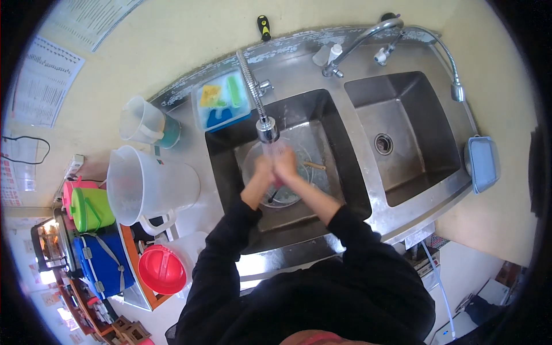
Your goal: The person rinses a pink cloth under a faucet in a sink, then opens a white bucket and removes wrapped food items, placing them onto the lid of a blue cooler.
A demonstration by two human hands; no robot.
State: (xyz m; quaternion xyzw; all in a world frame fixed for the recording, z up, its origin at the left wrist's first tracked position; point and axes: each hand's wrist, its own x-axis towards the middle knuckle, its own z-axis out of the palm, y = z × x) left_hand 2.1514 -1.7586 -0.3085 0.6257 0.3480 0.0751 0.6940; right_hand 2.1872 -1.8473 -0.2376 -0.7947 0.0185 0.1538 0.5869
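Observation:
My left hand [263,170] and my right hand [284,163] meet over the left sink basin [230,167], directly beneath the chrome spray head of a tap [268,131]. The palms seem to press against each other; water and blur hide the fingers, so whether anything is between them cannot be told. Below them stands a clear round bowl [251,158] with water in it. Inside or beside it lie a utensil with a yellowish handle [314,165] and a dark thin item [272,196].
The right basin [397,138] has a drain and a second tap [374,29] behind it. A tray of sponges [221,103] sits at the back left. Large translucent jugs [152,181] and a red-lidded container [164,269] stand left. A blue-grey tray [483,164] leans at the far right.

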